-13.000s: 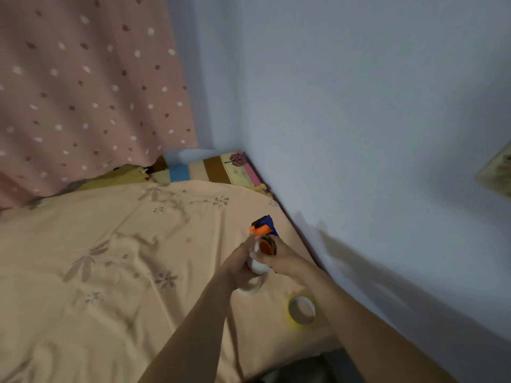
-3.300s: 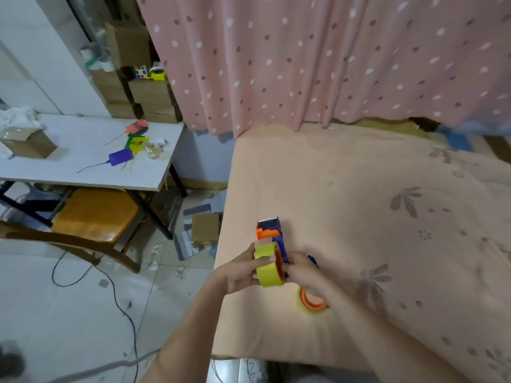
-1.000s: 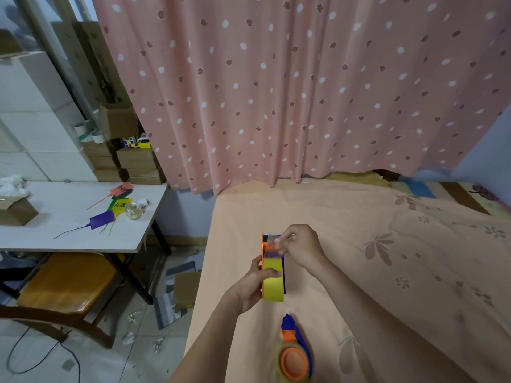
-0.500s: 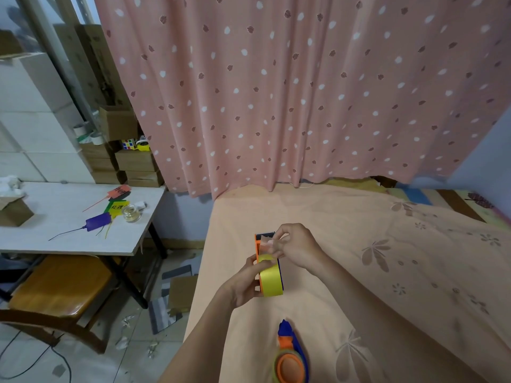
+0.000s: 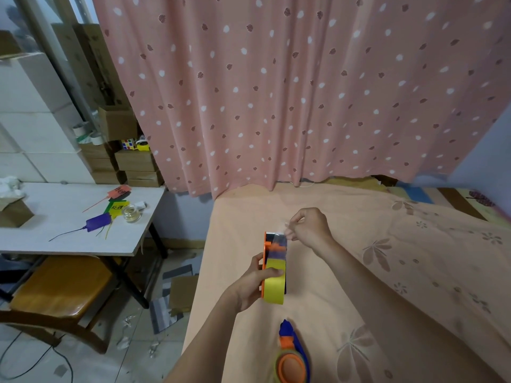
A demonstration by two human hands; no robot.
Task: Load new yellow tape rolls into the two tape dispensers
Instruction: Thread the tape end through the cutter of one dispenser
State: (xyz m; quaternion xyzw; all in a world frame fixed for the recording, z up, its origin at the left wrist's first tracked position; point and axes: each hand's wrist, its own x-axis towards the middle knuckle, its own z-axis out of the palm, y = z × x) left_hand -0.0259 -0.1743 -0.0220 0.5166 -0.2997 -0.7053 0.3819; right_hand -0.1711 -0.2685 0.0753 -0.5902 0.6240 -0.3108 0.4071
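Observation:
My left hand grips an orange and blue tape dispenser with a yellow tape roll seated in it, held above the bed. My right hand pinches the clear free end of the tape at the dispenser's front, fingers closed on it. A second blue and orange dispenser with a yellow roll in it lies flat on the bed near the bottom edge, untouched.
The peach floral bedsheet spreads right and ahead. A pink dotted curtain hangs behind. Left of the bed stand a white table with tags and a jar, a wooden chair, and stacked cardboard boxes.
Over the last second my right hand has drawn the tape end forward past the dispenser's front. Earlier, the view swung from the wall corner to the curtain side.

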